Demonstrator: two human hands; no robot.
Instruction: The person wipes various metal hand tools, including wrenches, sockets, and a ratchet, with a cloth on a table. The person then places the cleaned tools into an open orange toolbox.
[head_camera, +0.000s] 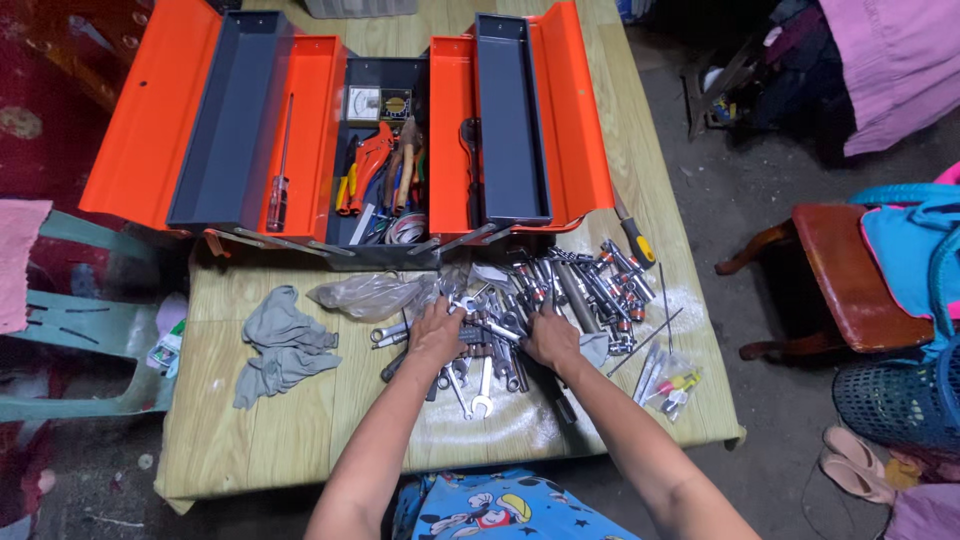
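Both hands (437, 333) (551, 338) on wrenches (487, 352), toolbox (350, 140) open

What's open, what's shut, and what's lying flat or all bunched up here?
Toolbox: open, trays folded out to both sides.
Screwdriver: lying flat in a left tray.
Grey cloth: crumpled on the table.
Plastic bag: crumpled, lying flat.
Pile of wrenches: loose, spread out.
Left hand: palm down on the wrenches.
Right hand: palm down on the wrenches.
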